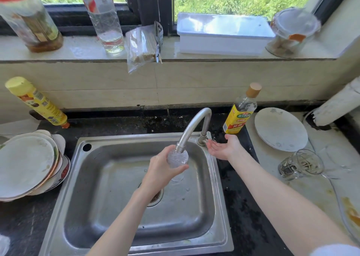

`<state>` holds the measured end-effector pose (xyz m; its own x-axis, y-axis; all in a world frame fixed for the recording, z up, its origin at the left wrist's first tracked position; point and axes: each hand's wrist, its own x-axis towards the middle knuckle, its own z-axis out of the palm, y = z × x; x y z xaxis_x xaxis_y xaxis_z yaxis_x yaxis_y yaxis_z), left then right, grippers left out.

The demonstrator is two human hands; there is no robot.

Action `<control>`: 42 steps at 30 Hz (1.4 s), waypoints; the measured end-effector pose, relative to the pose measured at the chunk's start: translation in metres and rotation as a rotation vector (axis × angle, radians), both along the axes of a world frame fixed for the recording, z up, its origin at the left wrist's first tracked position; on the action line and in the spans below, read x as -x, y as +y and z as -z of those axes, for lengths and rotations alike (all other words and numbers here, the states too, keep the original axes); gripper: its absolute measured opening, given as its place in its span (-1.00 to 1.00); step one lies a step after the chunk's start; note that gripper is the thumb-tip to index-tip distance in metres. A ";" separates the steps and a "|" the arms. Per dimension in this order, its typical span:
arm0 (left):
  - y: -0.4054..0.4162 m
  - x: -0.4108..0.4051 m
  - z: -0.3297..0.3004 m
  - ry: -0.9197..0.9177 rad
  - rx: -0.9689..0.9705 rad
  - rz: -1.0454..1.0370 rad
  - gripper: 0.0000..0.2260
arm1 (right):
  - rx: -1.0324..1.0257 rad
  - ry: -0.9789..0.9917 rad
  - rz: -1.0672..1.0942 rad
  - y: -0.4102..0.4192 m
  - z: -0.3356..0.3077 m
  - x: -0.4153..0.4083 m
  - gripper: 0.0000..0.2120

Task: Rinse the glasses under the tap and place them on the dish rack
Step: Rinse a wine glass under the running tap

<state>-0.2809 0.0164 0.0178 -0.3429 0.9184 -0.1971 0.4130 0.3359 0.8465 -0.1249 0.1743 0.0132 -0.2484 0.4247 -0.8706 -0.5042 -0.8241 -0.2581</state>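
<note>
My left hand [159, 171] grips a clear glass [177, 159] right under the spout of the steel tap [194, 128], above the sink [109, 158]. Water foams inside the glass. My right hand [224, 146] hovers palm up with relaxed fingers beside the tap's base, holding nothing. A dirty glass mug [300, 164] lies tipped on its side on the counter to the right, with another clear glass [337, 158] just beyond it. No dish rack is in view.
A stack of dirty plates [27, 166] sits left of the sink. A white plate [280, 129] and a cooking-wine bottle [241, 111] stand at the right. A yellow bottle [35, 102] leans at back left. Bottles, a white box and a jar line the windowsill.
</note>
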 end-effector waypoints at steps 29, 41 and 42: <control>-0.057 -0.012 -0.001 0.050 0.072 -0.071 -0.44 | -0.286 -0.177 -0.387 -0.116 0.000 0.014 -0.87; -0.083 -0.025 0.014 0.294 0.199 0.024 -0.42 | -0.930 -0.544 -0.605 -0.149 -0.008 0.002 -0.92; -0.087 -0.027 0.016 0.302 0.202 0.036 -0.42 | -0.930 -0.558 -0.611 -0.152 -0.008 0.000 -0.88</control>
<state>-0.2541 -0.0708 0.0021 -0.3810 0.8841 -0.2705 0.6487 0.4641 0.6031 -0.1254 0.0223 0.0215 -0.3155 0.8814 -0.3516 0.2633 -0.2747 -0.9248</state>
